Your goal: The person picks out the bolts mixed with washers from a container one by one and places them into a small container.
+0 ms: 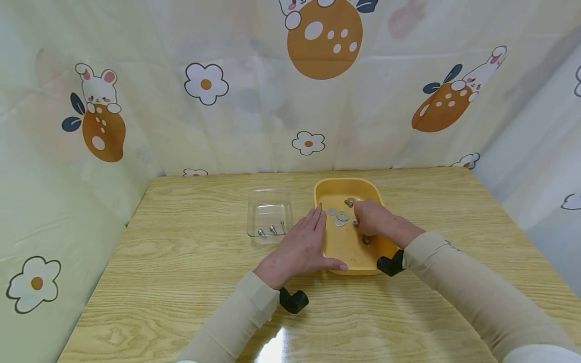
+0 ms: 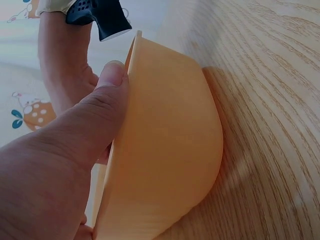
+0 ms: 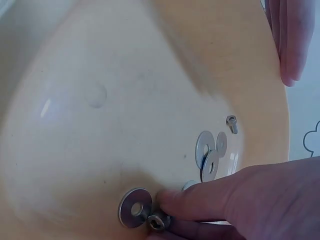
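My right hand (image 1: 374,218) reaches into a yellow plastic bin (image 1: 347,254). In the right wrist view, its thumb and fingers pinch a socket-head bolt (image 3: 158,221) near the bin floor. A large flat washer (image 3: 131,210) lies right beside that bolt. Several more washers (image 1: 340,218) lie towards the bin's left side, some overlapping. Another small bolt (image 3: 231,123) sits near them. My left hand (image 1: 301,247) rests on the bin's left rim with fingers straight, its thumb (image 2: 111,75) spread onto the near rim.
Left of the bin, a clear plastic box (image 1: 248,214) holds a few bolts (image 1: 273,230) along its near side. Both containers stand on a wood-grain table (image 1: 195,277). A patterned curtain (image 1: 254,121) hangs behind and at the sides.
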Demonstrator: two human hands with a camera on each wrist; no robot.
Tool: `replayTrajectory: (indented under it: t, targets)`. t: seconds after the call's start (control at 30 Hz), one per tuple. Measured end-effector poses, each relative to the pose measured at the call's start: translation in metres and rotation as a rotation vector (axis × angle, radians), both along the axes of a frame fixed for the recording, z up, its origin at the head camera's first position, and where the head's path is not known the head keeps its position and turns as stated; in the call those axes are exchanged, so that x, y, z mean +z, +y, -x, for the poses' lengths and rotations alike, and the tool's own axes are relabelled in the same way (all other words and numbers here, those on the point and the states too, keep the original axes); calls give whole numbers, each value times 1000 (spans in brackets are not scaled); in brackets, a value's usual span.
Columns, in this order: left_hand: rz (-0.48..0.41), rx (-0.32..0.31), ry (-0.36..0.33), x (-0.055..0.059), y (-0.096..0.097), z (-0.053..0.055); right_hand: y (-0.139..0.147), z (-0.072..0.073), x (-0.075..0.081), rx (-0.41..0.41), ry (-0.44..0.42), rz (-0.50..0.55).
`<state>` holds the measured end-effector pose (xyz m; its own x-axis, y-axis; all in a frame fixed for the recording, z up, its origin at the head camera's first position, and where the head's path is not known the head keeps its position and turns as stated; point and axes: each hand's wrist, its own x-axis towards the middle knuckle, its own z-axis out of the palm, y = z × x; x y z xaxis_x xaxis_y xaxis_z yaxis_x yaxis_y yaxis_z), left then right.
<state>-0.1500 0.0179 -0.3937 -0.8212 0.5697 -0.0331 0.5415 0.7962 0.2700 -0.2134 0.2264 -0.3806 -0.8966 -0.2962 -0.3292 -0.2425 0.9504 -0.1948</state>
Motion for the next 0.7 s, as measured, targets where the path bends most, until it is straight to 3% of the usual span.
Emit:
replayTrajectory:
  t: [0.33,0.53,0.7]
  targets:
    - [2,2,-4,0,-1,0,2,2,-1,-6,15,53]
    - [3,-1,-2,0,-1,0,4,6,-2,34,28,87]
    - [7,-1,-9,0,-1,-1,6,8,1,8,-22,131]
